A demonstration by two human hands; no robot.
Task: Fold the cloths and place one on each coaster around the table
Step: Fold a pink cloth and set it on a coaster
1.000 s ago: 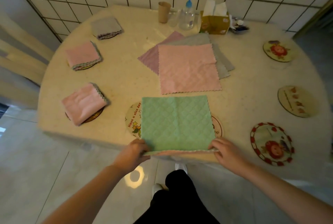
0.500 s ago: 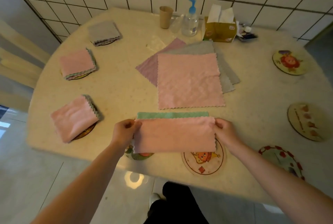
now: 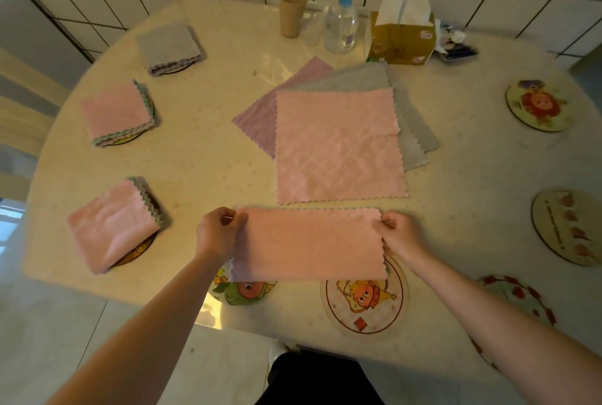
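A cloth (image 3: 308, 243), pink side up, lies folded in half near the table's front edge. My left hand (image 3: 219, 231) pinches its far left corner and my right hand (image 3: 399, 235) pinches its far right corner. It partly covers two coasters, a green-figured coaster (image 3: 242, 292) and a cartoon coaster (image 3: 365, 302). A stack of flat cloths (image 3: 338, 147), pink on top over grey and purple, lies in the middle. Three folded cloths sit on coasters at the left: a near pink one (image 3: 110, 225), a middle pink one (image 3: 115, 113) and a grey one (image 3: 169, 46).
Bare coasters lie along the right side: a far flower coaster (image 3: 539, 105), a tan coaster (image 3: 568, 227) and a red-rimmed coaster (image 3: 518, 297). At the back by the tiled wall stand a paper cup (image 3: 291, 12), a pump bottle (image 3: 340, 18) and a tissue box (image 3: 402, 38).
Both hands lifted the green cloth's near edge and carried it to the far edge, folding the cloth in half so the pink side now faces up.
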